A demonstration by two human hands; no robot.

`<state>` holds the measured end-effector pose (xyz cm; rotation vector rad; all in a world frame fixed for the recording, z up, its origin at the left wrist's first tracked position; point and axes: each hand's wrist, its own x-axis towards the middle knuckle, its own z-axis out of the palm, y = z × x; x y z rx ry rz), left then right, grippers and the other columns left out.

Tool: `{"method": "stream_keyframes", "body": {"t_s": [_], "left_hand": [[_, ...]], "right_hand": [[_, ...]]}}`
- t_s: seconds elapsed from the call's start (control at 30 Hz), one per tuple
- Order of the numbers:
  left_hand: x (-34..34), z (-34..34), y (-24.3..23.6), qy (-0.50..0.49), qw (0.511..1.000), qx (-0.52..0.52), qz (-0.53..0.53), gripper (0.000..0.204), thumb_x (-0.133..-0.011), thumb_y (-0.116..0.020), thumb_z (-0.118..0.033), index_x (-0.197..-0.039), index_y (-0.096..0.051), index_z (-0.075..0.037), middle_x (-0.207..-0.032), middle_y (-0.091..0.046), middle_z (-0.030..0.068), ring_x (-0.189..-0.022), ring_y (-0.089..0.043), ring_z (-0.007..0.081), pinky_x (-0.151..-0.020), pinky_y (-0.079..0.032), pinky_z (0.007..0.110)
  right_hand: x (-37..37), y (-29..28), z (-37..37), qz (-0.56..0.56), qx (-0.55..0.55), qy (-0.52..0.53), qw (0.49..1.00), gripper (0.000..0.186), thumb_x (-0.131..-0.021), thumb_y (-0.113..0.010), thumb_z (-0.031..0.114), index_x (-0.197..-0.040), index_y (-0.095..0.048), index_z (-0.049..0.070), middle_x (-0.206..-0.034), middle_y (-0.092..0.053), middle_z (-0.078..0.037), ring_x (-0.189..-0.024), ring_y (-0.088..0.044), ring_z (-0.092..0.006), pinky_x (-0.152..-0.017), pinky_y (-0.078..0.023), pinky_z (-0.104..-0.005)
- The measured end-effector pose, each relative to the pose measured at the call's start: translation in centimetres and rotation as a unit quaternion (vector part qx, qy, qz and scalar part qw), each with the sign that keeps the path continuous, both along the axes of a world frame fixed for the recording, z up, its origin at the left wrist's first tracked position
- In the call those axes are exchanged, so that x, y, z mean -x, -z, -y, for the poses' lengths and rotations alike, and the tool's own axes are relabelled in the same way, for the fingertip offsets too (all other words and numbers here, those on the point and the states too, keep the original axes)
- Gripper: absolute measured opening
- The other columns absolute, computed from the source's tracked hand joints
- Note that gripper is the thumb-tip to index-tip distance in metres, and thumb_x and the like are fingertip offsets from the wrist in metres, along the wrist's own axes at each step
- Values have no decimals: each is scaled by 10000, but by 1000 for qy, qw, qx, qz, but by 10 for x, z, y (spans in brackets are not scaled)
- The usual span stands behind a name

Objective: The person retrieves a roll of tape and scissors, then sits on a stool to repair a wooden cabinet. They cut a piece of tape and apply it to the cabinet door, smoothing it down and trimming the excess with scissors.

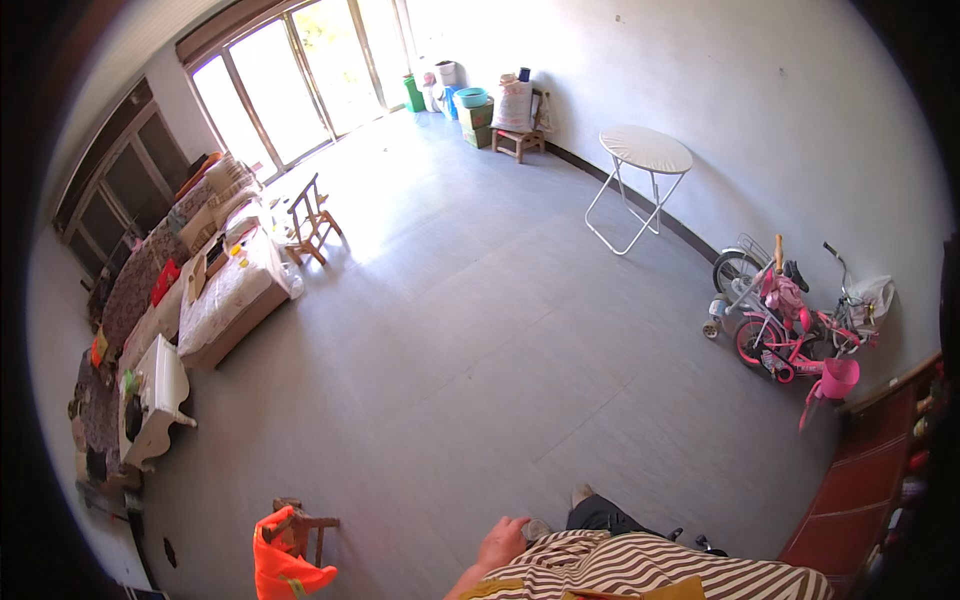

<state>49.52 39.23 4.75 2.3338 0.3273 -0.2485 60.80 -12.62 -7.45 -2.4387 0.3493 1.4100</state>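
My left hand hangs low beside the striped shirt, above the grey floor. Its fingers are bent and foreshortened, and I see nothing held in them. Close to the fingertips is a small grey rounded thing, perhaps a shoe. A dark trouser leg with a pale shoe tip reaches forward. My right hand is out of sight. To the left of my left hand, a small wooden stool or chair has a bright orange garment draped over it.
Along the left stand a white low table, a cluttered daybed and a wooden chair. A white round folding table and pink children's bicycle line the right wall. Green boxes and a sack on a stool stand far back.
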Motion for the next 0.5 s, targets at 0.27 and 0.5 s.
{"method": "stream_keyframes", "body": {"t_s": [0.27, 0.5], "left_hand": [[-165, -74, 0, 98, 993, -35, 53, 364, -896, -609, -79, -1233, -731, -144, -1064, -683, 171, -966, -683, 414, -844, -575, 521], [-300, -140, -24, 57, 992, -98, 61, 287, -898, -651, -99, -1167, -745, -132, -1047, -708, 157, -967, -699, 382, -843, -587, 487]], "right_hand": [[-56, 21, -48, -16, -11, 73, 997, 433, -987, -615, 407, -1285, -741, 120, -1336, -699, -180, -1238, -654, -401, -1047, -524, -504], [-140, 34, 31, -26, 29, 6, 999, 412, -990, -620, 390, -1269, -747, 115, -1322, -704, -185, -1226, -660, -404, -1039, -527, -509]]}}
